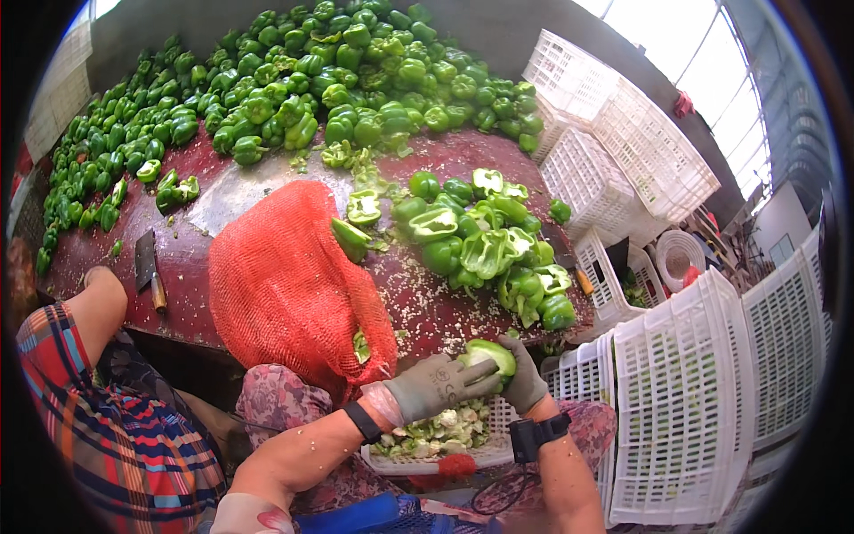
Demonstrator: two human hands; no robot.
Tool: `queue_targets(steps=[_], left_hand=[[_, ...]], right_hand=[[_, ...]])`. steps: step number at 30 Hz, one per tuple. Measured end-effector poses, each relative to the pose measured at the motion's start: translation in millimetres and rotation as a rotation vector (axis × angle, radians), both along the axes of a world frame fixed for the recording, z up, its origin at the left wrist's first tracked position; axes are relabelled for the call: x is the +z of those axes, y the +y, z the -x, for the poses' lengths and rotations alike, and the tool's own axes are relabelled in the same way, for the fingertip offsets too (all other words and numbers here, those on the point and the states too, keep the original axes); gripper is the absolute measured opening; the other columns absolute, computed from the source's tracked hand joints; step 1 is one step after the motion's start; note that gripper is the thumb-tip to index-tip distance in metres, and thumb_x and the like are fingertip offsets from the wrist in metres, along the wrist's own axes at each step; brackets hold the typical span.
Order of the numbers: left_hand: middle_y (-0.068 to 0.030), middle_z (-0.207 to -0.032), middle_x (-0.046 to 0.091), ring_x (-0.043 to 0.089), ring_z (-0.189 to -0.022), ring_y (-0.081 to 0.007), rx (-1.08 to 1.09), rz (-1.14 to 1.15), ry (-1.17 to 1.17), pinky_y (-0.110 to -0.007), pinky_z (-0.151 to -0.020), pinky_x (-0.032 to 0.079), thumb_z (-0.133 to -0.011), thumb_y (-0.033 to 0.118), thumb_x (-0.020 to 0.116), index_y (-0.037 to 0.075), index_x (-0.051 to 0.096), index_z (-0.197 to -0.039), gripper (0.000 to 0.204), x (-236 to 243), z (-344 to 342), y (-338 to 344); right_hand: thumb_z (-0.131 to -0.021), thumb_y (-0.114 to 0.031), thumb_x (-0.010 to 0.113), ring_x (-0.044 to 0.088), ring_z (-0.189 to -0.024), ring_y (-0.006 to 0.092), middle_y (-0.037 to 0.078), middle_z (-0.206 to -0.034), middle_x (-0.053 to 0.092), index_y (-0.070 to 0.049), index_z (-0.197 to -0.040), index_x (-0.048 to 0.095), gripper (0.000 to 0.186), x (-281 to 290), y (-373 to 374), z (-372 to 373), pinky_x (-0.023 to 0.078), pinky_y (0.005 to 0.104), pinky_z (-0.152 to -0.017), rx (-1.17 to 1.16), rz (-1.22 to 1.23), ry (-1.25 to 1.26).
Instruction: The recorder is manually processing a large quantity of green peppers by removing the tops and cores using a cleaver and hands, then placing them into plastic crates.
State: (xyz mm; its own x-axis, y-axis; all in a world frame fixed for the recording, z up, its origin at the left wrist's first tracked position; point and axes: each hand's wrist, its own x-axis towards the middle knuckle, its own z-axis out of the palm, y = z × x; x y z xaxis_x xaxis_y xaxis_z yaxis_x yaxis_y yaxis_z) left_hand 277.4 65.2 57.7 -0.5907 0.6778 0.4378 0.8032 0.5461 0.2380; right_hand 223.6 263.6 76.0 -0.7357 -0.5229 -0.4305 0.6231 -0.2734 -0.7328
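Over my lap, a cut green bell pepper (492,355) is held between both gloved hands, its pale inside partly showing. My left hand (442,388), in a grey glove, has its fingers stretched along the near side of the pepper and pressed against it. From the right, my right hand (525,381), gloved in dark grey, grips the same pepper with the thumb up at its edge. Directly below sits a white plastic crate (485,457) with pale pepper cores and scraps (445,432) in it. Cut pepper halves (485,249) lie heaped on the red table beyond my hands.
A red mesh bag (285,267) drapes over the table edge. Whole green peppers (294,80) are piled behind. A cleaver (147,262) lies left, near a person in a plaid garment (133,427); an orange-handled knife (584,281) lies right. White crates (680,400) stand stacked at right.
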Motion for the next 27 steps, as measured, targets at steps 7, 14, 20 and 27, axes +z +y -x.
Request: queue_targets(steps=[7, 14, 20, 27], left_hand=[[-0.0059, -0.114, 0.056, 0.064, -0.07, -0.0238, -0.072, -0.032, -0.011, -0.035, -0.063, 0.054, -0.08, 0.011, 0.06, 0.013, 0.049, -0.125, 0.046, 3, -12, 0], [-0.0087, -0.119, 0.057, 0.058, -0.107, -0.0222, -0.021, -0.75, -0.586, -0.033, -0.085, 0.05, -0.073, 0.02, 0.082, 0.01, 0.058, -0.124, 0.058, 0, -22, 13], [-0.01, -0.117, 0.056, 0.054, -0.112, -0.0223, -0.005, -0.745, -0.903, -0.034, -0.093, 0.046, -0.071, 0.026, 0.083, 0.006, 0.057, -0.121, 0.06, 7, -22, 9], [-0.0131, -0.112, 0.058, 0.06, -0.104, -0.0229, 0.179, -0.699, -0.812, -0.033, -0.09, 0.049, -0.07, 0.031, 0.083, 0.003, 0.056, -0.12, 0.063, 4, -27, 19]], right_hand=[[-0.095, -0.046, 0.048, 0.06, -0.103, 0.0231, 0.016, -0.113, 0.061, 0.003, -0.124, 0.051, 0.056, 0, 8, -9, 0.048, 0.0333, -0.092, 0.159, 0.02, -0.228], [-0.094, -0.031, 0.052, 0.056, -0.114, 0.0302, 0.019, -0.12, 0.058, -0.001, -0.124, 0.051, 0.043, 3, -21, -47, 0.047, 0.0413, -0.098, -0.294, 0.195, 0.102], [-0.093, -0.025, 0.052, 0.06, -0.107, 0.0293, 0.019, -0.114, 0.062, -0.002, -0.12, 0.056, 0.036, 6, -22, -46, 0.049, 0.0414, -0.095, -0.255, 0.219, -0.027], [-0.092, -0.036, 0.052, 0.058, -0.11, 0.0306, 0.019, -0.118, 0.059, -0.003, -0.128, 0.05, 0.048, -6, -23, -39, 0.046, 0.0427, -0.099, -0.221, 0.113, 0.054]])
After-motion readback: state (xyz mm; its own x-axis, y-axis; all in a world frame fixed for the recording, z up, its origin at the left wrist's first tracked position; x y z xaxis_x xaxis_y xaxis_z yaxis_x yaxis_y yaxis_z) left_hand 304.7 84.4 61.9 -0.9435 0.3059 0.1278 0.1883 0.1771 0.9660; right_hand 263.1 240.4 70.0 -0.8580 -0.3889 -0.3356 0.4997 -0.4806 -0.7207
